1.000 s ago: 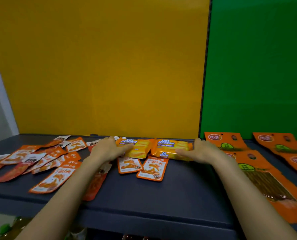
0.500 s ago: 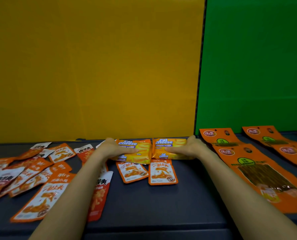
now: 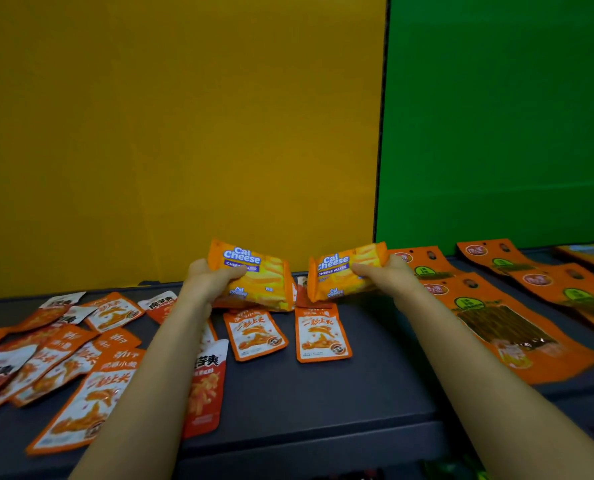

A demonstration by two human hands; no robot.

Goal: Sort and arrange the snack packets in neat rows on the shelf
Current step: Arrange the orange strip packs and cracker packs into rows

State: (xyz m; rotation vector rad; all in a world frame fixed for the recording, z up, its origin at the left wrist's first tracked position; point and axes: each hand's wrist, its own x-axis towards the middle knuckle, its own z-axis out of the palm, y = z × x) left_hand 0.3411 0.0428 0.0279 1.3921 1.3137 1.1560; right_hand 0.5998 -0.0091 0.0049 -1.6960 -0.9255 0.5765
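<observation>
While both hands are up near the middle of the frame, each one holds a snack. The left hand (image 3: 203,280) has its fingers (image 3: 234,270) curled round the left Cal Cheese packet (image 3: 260,278). The right hand (image 3: 390,277) grips the right Cal Cheese packet (image 3: 340,275) the same way. Both packets are tilted, with a gap between them, over the back part of the dark shelf (image 3: 323,403). I cannot tell if the left one touches what lies under it.

A few things could go wrong. The bags look shiny and each is held at one end, so one could slip out and drop. Right below them lie two small orange packets (image 3: 254,334), side by side. If a Cal Cheese packet lands on these, it could push them crooked. A hard squeeze could crack the wafers inside.

The left arm passes just over a red and white packet (image 3: 207,386) near the front edge of the shelf. If the arm drags back low, it could sweep that packet off. The messy pile (image 3: 63,358) at the lower left is not sorted yet. The long orange packets (image 3: 503,323) on the right sit close to the right arm, which could bump them.
</observation>
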